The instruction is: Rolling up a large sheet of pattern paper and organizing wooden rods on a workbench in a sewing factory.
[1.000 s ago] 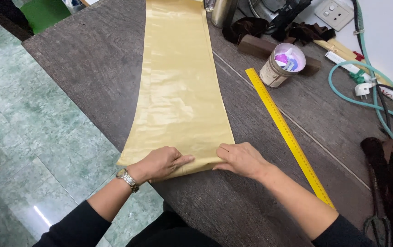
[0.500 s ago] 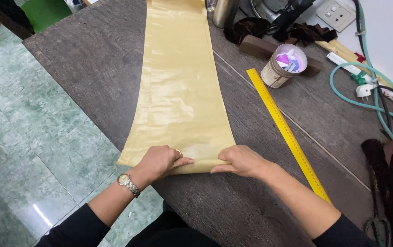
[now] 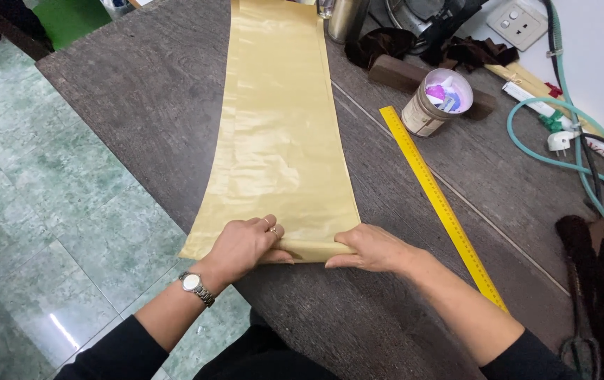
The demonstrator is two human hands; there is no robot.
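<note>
A long strip of glossy tan paper [image 3: 277, 134] lies lengthwise on the dark wooden table [image 3: 140, 91], running away from me. Its near end is turned up into a small roll [image 3: 309, 248]. My left hand [image 3: 242, 246], with a wristwatch and a ring, presses on the left part of that roll. My right hand [image 3: 372, 250] grips the roll's right end, fingers curled over it. The paper's left near corner hangs slightly past the table edge.
A yellow ruler [image 3: 442, 204] lies diagonally to the right of the paper. Behind it stand a tin can [image 3: 434, 102] with coloured bits, a dark block [image 3: 393, 70] and a metal flask [image 3: 344, 17]. A green hose [image 3: 562, 141], plug and wall socket [image 3: 520, 21] are far right. Green tiled floor [image 3: 34, 211] lies left.
Both hands have curled the paper's near edge over, so the end now forms a small roll; the hands sit slightly farther up the strip.
</note>
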